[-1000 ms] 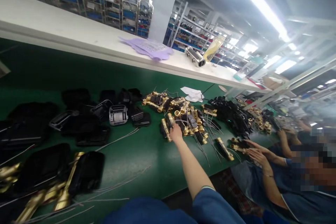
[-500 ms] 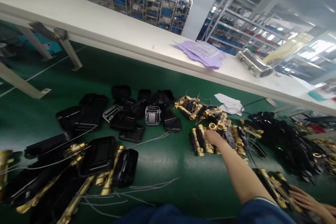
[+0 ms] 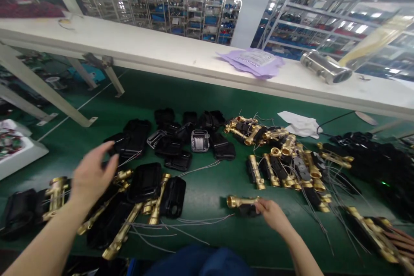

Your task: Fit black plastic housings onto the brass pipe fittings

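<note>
Brass fitting (image 3: 242,202) with a black body lies on the green mat (image 3: 207,189), pinched at its right end by the right hand (image 3: 273,215); its brass mouth points left, away from the fingers.

Mat first — it runs under everything, with a white shelf (image 3: 181,58) along its far edge, well beyond the grip. Up and to the right of the grip sits the big heap of brass-and-black fittings (image 3: 284,159) with thin wires trailing out of it; two of them lie side by side just above the held one. Left of the grip, across a bare strip of mat, a second cluster of fittings with black covers (image 3: 145,194) lies with loose wires (image 3: 181,224) spread toward the held piece. Further up and left of the grip is a pile of black housings (image 3: 171,138), one grey frame (image 3: 199,141) among them.

The left hand (image 3: 92,177) hovers over that left cluster — fingers spread, holding nothing, blurred.

On the shelf, far above the grip: purple bags (image 3: 252,61) and a steel tube (image 3: 325,67). A white cloth (image 3: 300,124) lies on the mat behind the heap. At the lower right edge, another person's fingers (image 3: 399,237) rest by more fittings.
</note>
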Available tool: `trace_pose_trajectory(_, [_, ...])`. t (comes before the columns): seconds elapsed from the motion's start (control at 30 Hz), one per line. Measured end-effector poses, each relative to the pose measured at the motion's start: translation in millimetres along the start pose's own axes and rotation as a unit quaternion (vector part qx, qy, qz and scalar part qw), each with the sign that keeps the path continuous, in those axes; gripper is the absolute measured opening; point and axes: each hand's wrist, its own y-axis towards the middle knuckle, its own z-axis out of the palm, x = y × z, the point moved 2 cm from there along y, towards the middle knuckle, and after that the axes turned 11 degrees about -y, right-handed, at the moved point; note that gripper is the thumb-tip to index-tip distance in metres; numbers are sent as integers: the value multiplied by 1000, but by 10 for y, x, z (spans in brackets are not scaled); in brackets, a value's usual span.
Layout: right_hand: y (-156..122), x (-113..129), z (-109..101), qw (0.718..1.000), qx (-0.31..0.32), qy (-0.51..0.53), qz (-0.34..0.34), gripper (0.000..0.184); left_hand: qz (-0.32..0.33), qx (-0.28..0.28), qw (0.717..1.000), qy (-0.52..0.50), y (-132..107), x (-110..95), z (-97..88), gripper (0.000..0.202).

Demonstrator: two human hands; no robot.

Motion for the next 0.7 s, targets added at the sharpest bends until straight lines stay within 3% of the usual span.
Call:
trace_pose_trajectory(0.07, [-94,-132,146,999,-15,17,38,34,112,125,986,2,124,-82,429,47])
trace_pose_trajectory(0.1, [-134,-205,211,998,-20,18,60,34,128,188,973,32,196,-110,664,47])
trace_pose_trajectory(0.2, [-263,-418,354,991,-32,10,129,34,110,288,936,167,395,-147,1203,45])
trace_pose_trajectory(0.27, [-372,-518,401,988,-35,-1,151,35,103,311,921,211,461,-148,1362,35])
trace_pose_trajectory(0.37, [-513,-582,400,990,-31,-34,136,34,126,325,914,209,476,-83,1415,24])
trace_pose_trajectory(0.5, [-487,-669,329,989,-51,-56,128,23,183,279,930,153,511,-26,1420,40])
trace_pose_trajectory(0.53, [-443,-690,312,991,-61,-64,104,29,187,263,937,132,513,-68,1400,44])
trace_pose_trajectory(0.63, [-294,-710,312,996,-42,-72,-9,65,108,209,970,63,447,-351,1212,43])
trace_pose_trajectory(0.7, [-208,-706,366,998,36,-34,-33,65,-13,164,986,-6,315,-603,1008,38])
